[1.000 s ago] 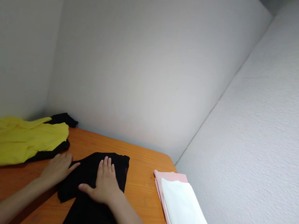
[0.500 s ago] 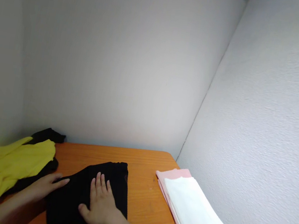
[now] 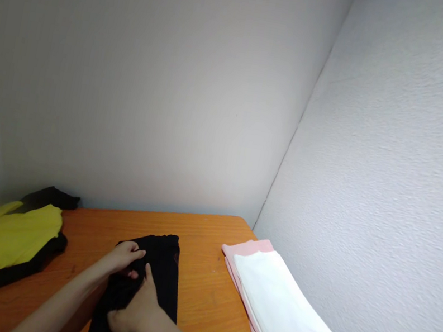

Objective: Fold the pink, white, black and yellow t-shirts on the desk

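A black garment that looks like pants (image 3: 165, 261) lies on the table in front of me, folded narrow, with a gathered waistband edge at the far end and a small reddish mark near its right side. My left hand (image 3: 124, 258) is bent over its left edge, the fingers closed on the cloth. Lower down and closer to me, my right hand (image 3: 136, 310) presses on the pants with its thumb stretched upward and its other fingers curled into the fabric. Rumpled black cloth shows between the two hands. Part of the garment is hidden under my hands and forearms.
On the left, a yellow garment (image 3: 7, 249) lies spread over a dark one (image 3: 50, 198). A folded white cloth (image 3: 283, 306) rests on a folded pink one (image 3: 252, 246) at the right. The orange wooden table (image 3: 208, 243) meets grey walls behind and beside it.
My left hand has moved right, bringing the pants' left portion inward, so they are narrower now. My right hand has gone from lying flat to curled. The view has shifted slightly.
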Demonstrator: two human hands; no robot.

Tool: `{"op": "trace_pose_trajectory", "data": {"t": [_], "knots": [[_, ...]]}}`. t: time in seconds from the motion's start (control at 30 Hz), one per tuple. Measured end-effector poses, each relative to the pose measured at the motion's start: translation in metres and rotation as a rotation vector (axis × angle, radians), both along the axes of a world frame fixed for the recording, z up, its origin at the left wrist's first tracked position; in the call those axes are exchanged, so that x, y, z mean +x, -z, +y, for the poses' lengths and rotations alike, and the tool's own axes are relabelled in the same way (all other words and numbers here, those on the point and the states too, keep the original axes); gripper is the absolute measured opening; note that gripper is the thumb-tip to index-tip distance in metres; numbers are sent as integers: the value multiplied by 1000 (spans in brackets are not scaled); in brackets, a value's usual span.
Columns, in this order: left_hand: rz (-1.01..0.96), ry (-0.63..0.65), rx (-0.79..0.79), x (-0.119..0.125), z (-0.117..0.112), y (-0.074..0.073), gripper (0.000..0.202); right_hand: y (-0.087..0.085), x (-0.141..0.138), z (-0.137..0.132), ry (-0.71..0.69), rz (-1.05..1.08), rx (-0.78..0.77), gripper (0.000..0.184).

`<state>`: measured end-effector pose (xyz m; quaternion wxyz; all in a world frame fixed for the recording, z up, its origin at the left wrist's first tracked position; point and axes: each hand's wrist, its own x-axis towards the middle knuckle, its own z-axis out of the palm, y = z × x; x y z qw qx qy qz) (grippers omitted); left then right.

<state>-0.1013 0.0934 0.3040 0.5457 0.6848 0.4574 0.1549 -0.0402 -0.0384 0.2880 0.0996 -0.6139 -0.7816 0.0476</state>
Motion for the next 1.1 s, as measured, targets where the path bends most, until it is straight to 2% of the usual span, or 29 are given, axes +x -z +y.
{"op": "trace_pose_trajectory", "data": {"t": [0.1, 0.27, 0.37, 0.43, 0.47, 0.53, 0.63, 0.73, 0.83, 1.0, 1.1], "knots": [[-24, -53, -25, 8, 1, 10, 48, 6, -2, 5, 22, -9, 31, 59], [-19, -104, -27, 2, 1, 13, 38, 2, -4, 0, 29, 10, 62, 55], [16, -148, 6, 3, 1, 17, 35, -6, -11, -11, 8, -75, -16, 52], [45, -172, 40, 6, 1, 21, 36, -11, -19, -22, -23, -157, -114, 42], [61, -176, 59, 8, 1, 22, 35, -12, -24, -29, -11, -177, -139, 39], [90, -164, 98, 10, 0, 23, 35, -14, -34, -46, 62, -158, -106, 44], [93, -85, 145, 9, -2, 21, 40, -10, -44, -73, 154, -63, 8, 62], [59, 44, 199, 2, -7, 18, 37, -3, -47, -96, 143, -6, 30, 69], [19, 178, 301, -13, -17, 19, 26, 4, -48, -114, 104, 23, 62, 71], [-10, 316, 570, -36, -46, 26, 37, 8, -53, -133, -9, -4, 67, 73], [105, 358, 813, -42, -58, 30, 44, 2, -50, -140, -92, -6, 123, 70]]}}
